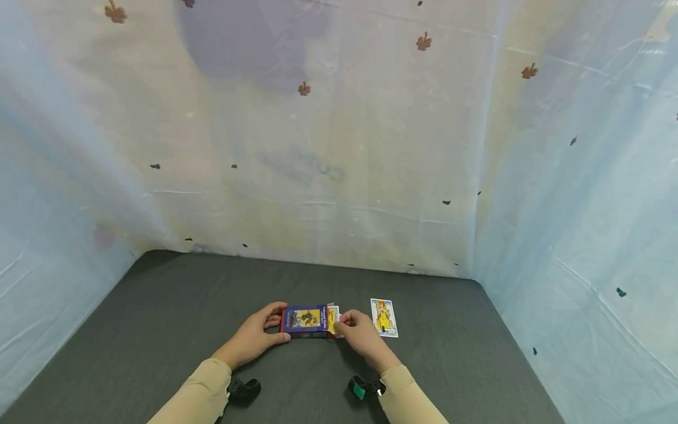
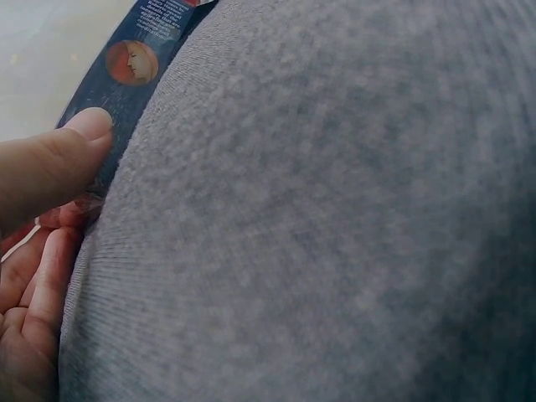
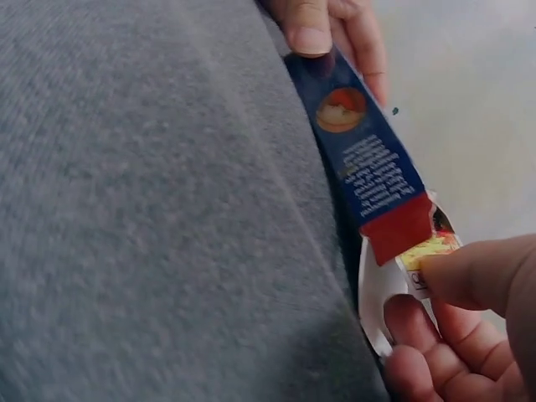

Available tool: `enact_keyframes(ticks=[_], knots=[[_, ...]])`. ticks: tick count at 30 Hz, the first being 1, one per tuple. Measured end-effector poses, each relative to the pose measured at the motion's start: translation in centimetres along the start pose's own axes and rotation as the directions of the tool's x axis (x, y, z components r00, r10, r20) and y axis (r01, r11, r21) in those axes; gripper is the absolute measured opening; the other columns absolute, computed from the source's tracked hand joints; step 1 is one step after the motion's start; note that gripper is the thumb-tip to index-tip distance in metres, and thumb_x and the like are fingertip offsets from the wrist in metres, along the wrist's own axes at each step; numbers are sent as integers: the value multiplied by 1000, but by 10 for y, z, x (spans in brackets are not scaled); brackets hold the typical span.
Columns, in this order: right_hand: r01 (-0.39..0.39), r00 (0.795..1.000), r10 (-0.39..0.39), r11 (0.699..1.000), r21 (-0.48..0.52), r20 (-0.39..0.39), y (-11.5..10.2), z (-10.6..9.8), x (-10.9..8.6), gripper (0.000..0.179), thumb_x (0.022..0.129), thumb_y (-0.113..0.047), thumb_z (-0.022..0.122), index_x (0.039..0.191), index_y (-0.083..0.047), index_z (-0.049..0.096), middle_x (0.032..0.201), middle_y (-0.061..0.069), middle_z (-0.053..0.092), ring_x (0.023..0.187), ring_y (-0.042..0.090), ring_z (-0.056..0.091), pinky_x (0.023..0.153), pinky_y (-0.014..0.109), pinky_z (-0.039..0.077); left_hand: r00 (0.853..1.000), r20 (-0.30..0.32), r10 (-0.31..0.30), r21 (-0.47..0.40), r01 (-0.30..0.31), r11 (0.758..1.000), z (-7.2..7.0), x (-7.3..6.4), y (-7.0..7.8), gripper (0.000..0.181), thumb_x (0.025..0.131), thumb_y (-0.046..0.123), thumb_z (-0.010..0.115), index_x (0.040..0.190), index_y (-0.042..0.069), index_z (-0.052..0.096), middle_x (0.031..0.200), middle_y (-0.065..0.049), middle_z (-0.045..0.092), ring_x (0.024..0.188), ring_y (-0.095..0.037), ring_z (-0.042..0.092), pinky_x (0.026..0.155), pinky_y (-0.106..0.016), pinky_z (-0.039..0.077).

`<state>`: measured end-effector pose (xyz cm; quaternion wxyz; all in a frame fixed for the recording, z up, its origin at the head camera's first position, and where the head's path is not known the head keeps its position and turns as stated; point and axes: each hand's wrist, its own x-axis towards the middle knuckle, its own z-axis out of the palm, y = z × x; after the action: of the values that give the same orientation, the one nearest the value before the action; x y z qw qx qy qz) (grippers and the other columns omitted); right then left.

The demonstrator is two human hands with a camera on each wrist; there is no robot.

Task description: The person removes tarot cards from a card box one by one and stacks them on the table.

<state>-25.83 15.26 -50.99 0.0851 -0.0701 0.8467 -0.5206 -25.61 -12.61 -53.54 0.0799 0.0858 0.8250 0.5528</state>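
Note:
A dark blue card box (image 1: 304, 320) with a red edge lies on the grey table, its open end to the right. My left hand (image 1: 254, 335) grips its left end; the thumb presses the near side, seen in the left wrist view along the box's printed side (image 2: 132, 63). At the open end, my right hand (image 1: 364, 337) pinches a yellow picture card (image 1: 333, 320) that sticks partly out. In the right wrist view, thumb and fingers hold the card (image 3: 425, 255) beside a bent white flap (image 3: 375, 289). Another yellow card (image 1: 384, 318) lies face up just beyond the right hand.
The grey cloth-covered table (image 1: 201, 294) has rounded far corners. Pale patterned sheeting (image 1: 339, 176) hangs behind it and on both sides. A black strap (image 1: 245, 388) is at the left wrist, and a black strap with a green patch (image 1: 365, 387) at the right.

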Motion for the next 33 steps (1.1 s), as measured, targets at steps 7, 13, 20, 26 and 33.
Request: enact_keyframes(ticks=[7,13,20,26,33], knots=[[-54,998,56,995,86,-24,4,-10,1,25,95,-27,63,100,-3,59,87,7,65,76,19,57,64,31,45,1000,-2,3,1,-3,1000,1,1,-1,79,77,32,82,145,20,43,136,-4,50,121,-24,52,99,-44,43],[-47,998,52,988,149,-33,6,-17,3,23,97,-20,61,106,1,55,90,9,67,83,23,64,70,34,50,1000,0,-1,2,1,1000,1,2,-1,79,77,32,82,145,20,43,136,-4,50,121,-24,53,99,-44,43],[-11,1000,13,985,170,-13,3,-20,-1,34,94,-4,56,126,5,46,94,11,65,83,26,61,69,34,47,1000,4,-4,-2,4,1000,0,2,-2,79,77,33,82,145,21,43,136,-4,50,120,-24,53,99,-44,43],[5,1000,-6,992,124,13,9,-19,3,52,96,-5,54,145,-4,37,94,11,62,81,24,59,67,32,47,1000,-1,-15,3,15,1000,-1,1,-4,80,76,33,83,145,22,43,135,-2,51,120,-22,53,98,-43,44],[17,999,-20,995,103,25,13,-21,6,54,94,-2,53,146,-8,39,88,10,56,74,21,53,63,30,45,1000,4,5,18,-5,1000,-1,1,-2,80,78,34,82,146,22,42,136,-3,50,121,-23,52,99,-42,43]])
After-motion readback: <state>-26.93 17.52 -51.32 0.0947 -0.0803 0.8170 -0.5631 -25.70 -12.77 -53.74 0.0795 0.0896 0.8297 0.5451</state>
